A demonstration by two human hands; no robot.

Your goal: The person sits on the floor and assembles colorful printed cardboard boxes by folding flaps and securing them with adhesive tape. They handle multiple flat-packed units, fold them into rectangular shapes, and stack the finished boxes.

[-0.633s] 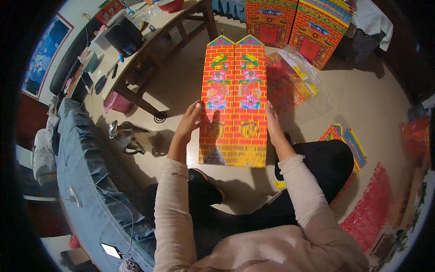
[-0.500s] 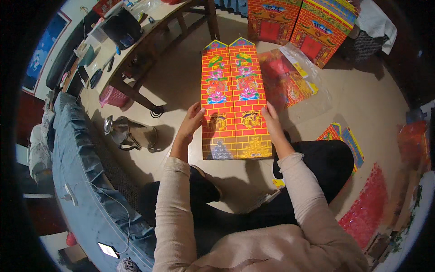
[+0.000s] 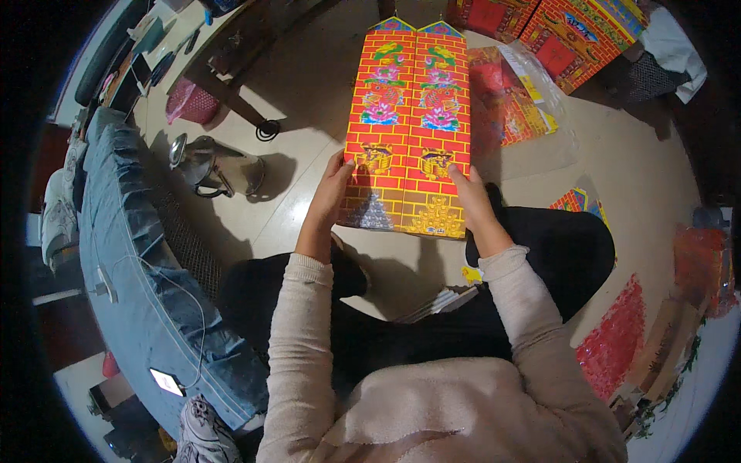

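Note:
Both my hands hold a tall red brick-print cardboard piece point(image 3: 413, 116) with two pointed tops, colourful lotus and fish pictures, and a seam down its middle. It is tilted away from me above the floor, over my crossed legs. My left hand point(image 3: 330, 189) is closed on its lower left edge, thumb near the front. My right hand point(image 3: 474, 201) grips the lower right edge with its thumb on the printed face. The fingers behind the cardboard are hidden.
A metal kettle point(image 3: 231, 168) stands at left, near a pink basket point(image 3: 194, 105) and a wooden table point(image 3: 224, 96). Larger brick-print boxes point(image 3: 579, 46) stand far right. Clear plastic with printed card point(image 3: 525, 104) lies before them. A blue-covered sofa point(image 3: 147, 270) bears a phone point(image 3: 167, 381).
The whole view has shifted, with the room appearing higher. The cardboard sits higher in the picture, and my hands hold it closer to its lower end.

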